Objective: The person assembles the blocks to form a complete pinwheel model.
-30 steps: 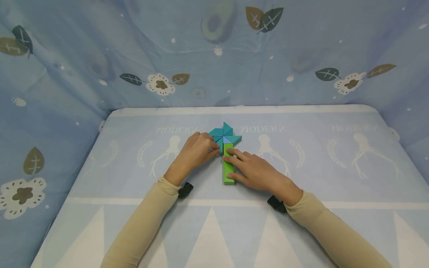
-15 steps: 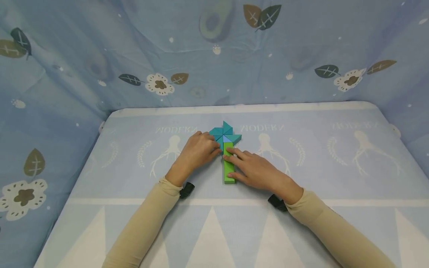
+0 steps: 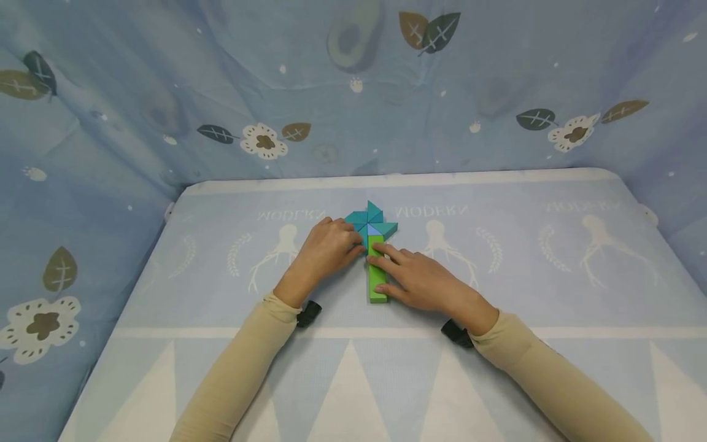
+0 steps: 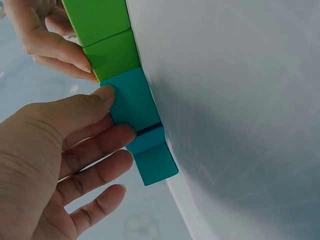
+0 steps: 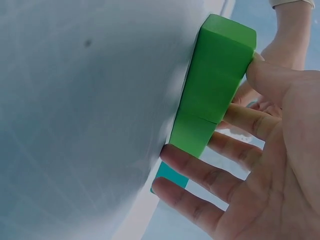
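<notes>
Teal triangular blocks form a pinwheel shape flat on the table, with a light-blue triangle near its middle. Green blocks line up below it like a stem; the right wrist view shows a seam between a longer green block and a shorter one. My left hand touches the teal side face with its thumb and fingertips, partly covering the pinwheel's left. With fingers spread, my right hand rests fingertips and thumb on the green blocks.
A pale blue patterned cloth covers the table. Behind and at both sides hangs a blue curtain with leaf and flower prints. Black wrist straps show below the hands.
The head view shifts slightly. Both hands keep their places at the blocks, and the blocks keep their arrangement.
</notes>
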The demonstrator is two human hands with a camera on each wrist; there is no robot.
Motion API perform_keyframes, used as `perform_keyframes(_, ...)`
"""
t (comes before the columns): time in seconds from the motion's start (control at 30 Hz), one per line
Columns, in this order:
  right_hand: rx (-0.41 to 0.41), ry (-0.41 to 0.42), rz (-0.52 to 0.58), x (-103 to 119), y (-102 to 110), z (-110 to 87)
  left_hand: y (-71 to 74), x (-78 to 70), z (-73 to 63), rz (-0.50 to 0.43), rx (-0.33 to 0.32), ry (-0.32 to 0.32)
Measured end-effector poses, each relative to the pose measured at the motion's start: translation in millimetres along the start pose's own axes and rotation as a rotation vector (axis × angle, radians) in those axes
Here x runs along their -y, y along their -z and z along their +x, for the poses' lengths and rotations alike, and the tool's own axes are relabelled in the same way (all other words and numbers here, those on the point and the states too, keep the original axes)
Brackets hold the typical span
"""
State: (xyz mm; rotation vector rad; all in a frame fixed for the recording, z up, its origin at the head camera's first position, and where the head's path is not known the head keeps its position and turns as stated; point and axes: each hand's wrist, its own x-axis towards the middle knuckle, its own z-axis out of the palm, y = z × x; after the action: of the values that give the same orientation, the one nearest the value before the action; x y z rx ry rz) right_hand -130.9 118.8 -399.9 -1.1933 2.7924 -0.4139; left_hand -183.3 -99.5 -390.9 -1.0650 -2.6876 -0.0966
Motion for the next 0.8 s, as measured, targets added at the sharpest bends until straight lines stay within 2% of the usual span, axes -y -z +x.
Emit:
perform_keyframes(0.27, -0.007, -0.001, -0.025, -2, 0, 2.8, -2.0, 2.6, -0.5, -0.006, -0.018, 0.008)
perform_keyframes(0.5, 0.018, -0.016, -0.030, -5, -2, 3.3, -4.8, 4.0, 1.5, 0.019, 0.010, 0.011)
perform_keyframes(0.67, 0.002, -0.027, 0.013, -9, -6, -1.8, -5.6, 8.3, -8.6, 0.010, 0.010, 0.038)
perform_keyframes(0.8, -0.060, -0.088, -0.026, -22, -5, -15.6, -0.9, 19.0, -21.4, -0.023, 0.006, 0.096)
